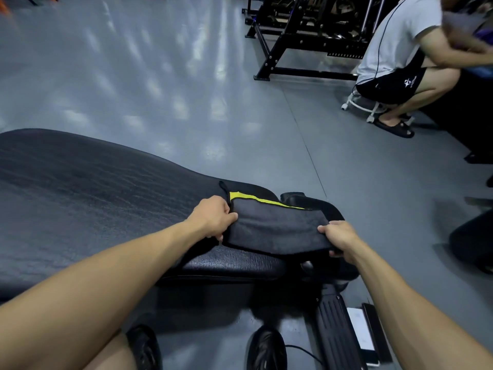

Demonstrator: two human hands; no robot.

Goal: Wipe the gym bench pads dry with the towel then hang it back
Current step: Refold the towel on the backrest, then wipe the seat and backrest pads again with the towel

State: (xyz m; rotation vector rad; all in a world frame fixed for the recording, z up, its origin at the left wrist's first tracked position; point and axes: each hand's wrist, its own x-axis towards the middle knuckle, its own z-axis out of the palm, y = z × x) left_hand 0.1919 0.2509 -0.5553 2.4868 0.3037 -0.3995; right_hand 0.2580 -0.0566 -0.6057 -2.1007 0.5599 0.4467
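A dark grey towel (274,228) with a yellow edge is stretched flat between my two hands, over the narrow end of the black bench pad (93,196). My left hand (213,217) grips the towel's left end, beside a small black loop. Its right end is held by my right hand (340,239), with the fingers curled under the cloth. A smaller black seat pad (314,204) lies just beyond the towel, partly hidden by it.
The bench's black frame and foot bar (333,324) stand below my right arm, with a phone (362,335) on the floor beside them. A person (400,62) sits on a wheeled stool at the upper right. Black gym racks (301,30) stand behind, on grey floor.
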